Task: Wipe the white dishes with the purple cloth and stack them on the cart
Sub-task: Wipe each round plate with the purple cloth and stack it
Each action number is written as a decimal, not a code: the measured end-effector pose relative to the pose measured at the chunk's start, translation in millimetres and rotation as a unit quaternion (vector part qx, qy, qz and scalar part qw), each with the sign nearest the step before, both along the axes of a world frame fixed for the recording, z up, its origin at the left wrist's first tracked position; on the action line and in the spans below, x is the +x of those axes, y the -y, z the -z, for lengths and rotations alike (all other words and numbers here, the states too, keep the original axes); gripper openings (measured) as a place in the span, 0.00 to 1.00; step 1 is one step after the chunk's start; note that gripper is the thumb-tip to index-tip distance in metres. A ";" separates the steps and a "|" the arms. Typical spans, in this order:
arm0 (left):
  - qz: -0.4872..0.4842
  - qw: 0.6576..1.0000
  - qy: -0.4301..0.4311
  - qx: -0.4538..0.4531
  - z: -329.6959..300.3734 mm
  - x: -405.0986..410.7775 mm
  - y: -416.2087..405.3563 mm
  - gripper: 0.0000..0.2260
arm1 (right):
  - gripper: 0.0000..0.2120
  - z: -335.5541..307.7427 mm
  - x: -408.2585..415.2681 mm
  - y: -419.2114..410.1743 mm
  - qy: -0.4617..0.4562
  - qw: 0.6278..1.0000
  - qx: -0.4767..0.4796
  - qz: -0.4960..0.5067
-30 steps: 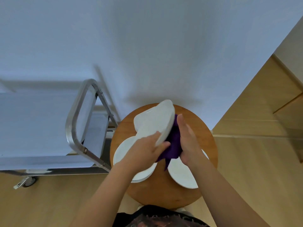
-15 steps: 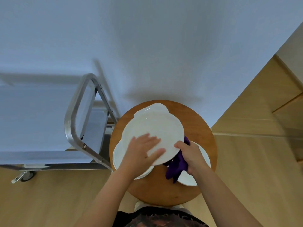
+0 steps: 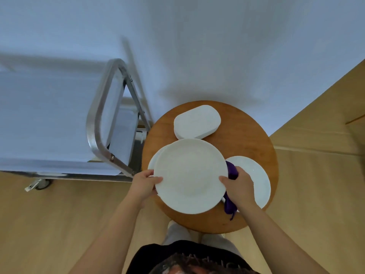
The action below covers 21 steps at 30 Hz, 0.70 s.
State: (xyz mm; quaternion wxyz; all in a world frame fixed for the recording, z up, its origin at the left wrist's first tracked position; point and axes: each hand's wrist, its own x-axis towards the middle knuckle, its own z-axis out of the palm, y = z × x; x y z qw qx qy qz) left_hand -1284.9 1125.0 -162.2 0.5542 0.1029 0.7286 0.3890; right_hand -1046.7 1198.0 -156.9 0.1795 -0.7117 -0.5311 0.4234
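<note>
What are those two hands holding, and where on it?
Left hand grips the big white plate at its left rim; right hand its right rim, plus purple cloth.

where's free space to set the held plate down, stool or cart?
The round wooden stool is crowded: a rounded-rectangular white dish at the back, one white plate on the right, another under the held round white plate. Bare wood only at its back-right edge. The steel cart's top shelf, left of its handle, is bare.

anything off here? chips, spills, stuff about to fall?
Nothing stands out. Both hands, left hand and right hand, hold the round plate level over the stool, with the purple cloth bunched in the right. No chips or spills show.
</note>
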 end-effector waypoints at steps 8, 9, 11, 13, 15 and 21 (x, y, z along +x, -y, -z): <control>0.011 0.994 -0.105 -0.026 37.9 -7.5 -5.7 0.09 | 0.22 51.4 -30.9 -26.9 0.178 0.978 0.015 -0.112; 0.048 0.988 -0.147 -0.028 42.0 -10.2 -7.5 0.08 | 0.22 57.0 -34.5 -30.9 0.184 0.976 0.011 -0.118; 0.133 0.964 -0.225 -0.044 50.8 -16.2 -10.8 0.04 | 0.22 66.8 -40.8 -36.6 0.187 0.975 0.007 -0.119; 0.191 0.944 -0.263 -0.057 62.1 -22.2 -12.2 0.05 | 0.23 75.0 -46.2 -40.4 0.188 0.975 0.003 -0.118; 0.226 0.928 -0.289 -0.066 71.1 -27.0 -12.9 0.10 | 0.24 81.0 -51.6 -43.9 0.188 0.975 0.000 -0.115; 0.233 0.907 -0.337 -0.091 92.7 -31.2 -4.4 0.20 | 0.23 92.0 -68.1 -50.5 0.225 0.964 -0.003 -0.144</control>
